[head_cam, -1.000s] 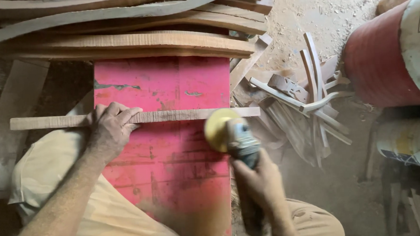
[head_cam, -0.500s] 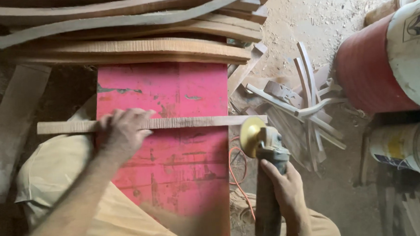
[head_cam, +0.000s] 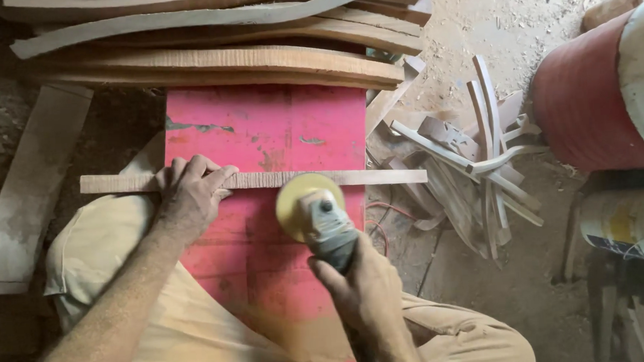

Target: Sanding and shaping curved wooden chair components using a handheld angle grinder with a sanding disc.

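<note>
— Hands first: what is held by each one?

— Left hand (head_cam: 190,195) is laid flat on a long thin wood strip (head_cam: 256,180). Its fingers (head_cam: 202,172) are bent over the top edge, so the strip is pressed down and held. Right hand (head_cam: 360,285) is closed tight around the grey body of a sanding tool (head_cam: 316,214). A round yellow disc is seen at the front of the tool.

— Where is the strip kept?

— It is laid sideways across a red desk (head_cam: 268,125). Both ends of the strip are stuck out past the sides of the desk. The yellow disc is placed right at the lower edge of the strip, near its middle. It cannot be told if the two are touching.

— What else is seen around?

— Curved planks (head_cam: 220,61) are stacked just behind the desk. A pile of bent wood scraps (head_cam: 475,158) is spread on the dusty floor to the right. A big red and white barrel (head_cam: 604,93) is stood past the scraps, and a white bucket (head_cam: 629,227) is lying below it. A flat board (head_cam: 32,189) is lying on the left. Tan trousers (head_cam: 105,251) are worn on the knees at both sides of the desk.
</note>
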